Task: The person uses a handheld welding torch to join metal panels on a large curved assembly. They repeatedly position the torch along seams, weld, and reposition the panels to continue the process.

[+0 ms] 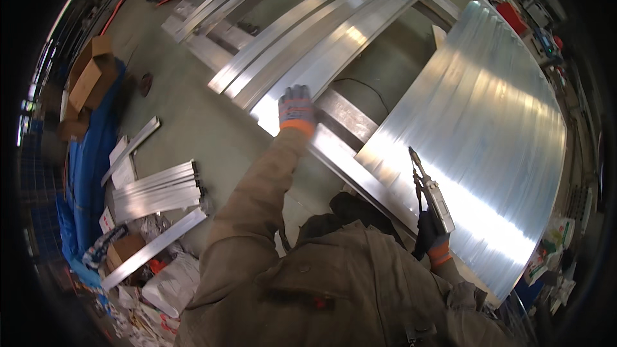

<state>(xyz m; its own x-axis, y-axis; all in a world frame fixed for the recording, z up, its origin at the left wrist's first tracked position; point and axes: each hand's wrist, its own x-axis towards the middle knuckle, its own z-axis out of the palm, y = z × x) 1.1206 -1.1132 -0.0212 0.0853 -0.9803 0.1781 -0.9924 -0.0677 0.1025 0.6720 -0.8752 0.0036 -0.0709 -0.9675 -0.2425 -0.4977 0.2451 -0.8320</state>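
Observation:
My left hand point(296, 110), in a grey and orange glove, is stretched forward with its fingers laid out on the near end of a shiny aluminium profile point(331, 54). At my right side, my gloved right hand point(432, 238) is closed round a handheld tool point(437, 202) with a silver body and a narrow dark nose pointing forward. Its exact kind I cannot make out. That tool is above the near left part of a wide ribbed stack of aluminium profiles point(475, 122). More long profiles point(283, 32) lie side by side, left of the one under my left hand.
Metal crossbeams point(347, 115) run under the profiles, and a thin cable point(366, 83) shows in the gap. On the left floor are short profile pieces point(157, 189), a long bar point(154, 247), plastic wrap point(173, 286), blue sheeting point(93, 154) and a cardboard box point(93, 74).

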